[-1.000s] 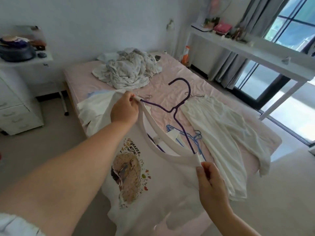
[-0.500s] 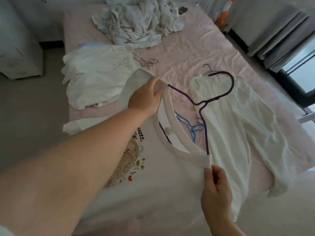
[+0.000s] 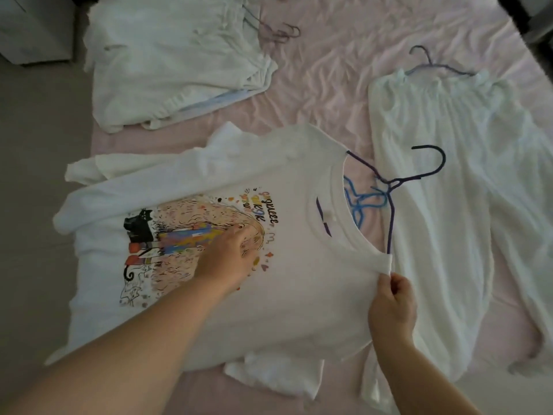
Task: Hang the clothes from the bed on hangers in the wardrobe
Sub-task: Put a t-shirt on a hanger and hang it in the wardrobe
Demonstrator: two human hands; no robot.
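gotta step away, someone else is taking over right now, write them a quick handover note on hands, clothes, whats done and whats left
Left hand: open, resting on the print of the white graphic T-shirt.
Right hand: pinches the shirt's collar edge.
T-shirt lies flat on the pink bed; the purple hanger is through its neck, hook out.
A blue hanger lies under it.
White garment on a hanger lies to the right, folded white clothes at far left.
Left: seat the shirt's shoulders, carry everything to the wardrobe.

Left arm: reaches from the lower left toward frame centre, bare forearm.
Left hand (image 3: 228, 255): palm down, fingers spread flat, pressing.
Right hand (image 3: 392, 301): lower right, fingers and thumb pinching fabric upward.
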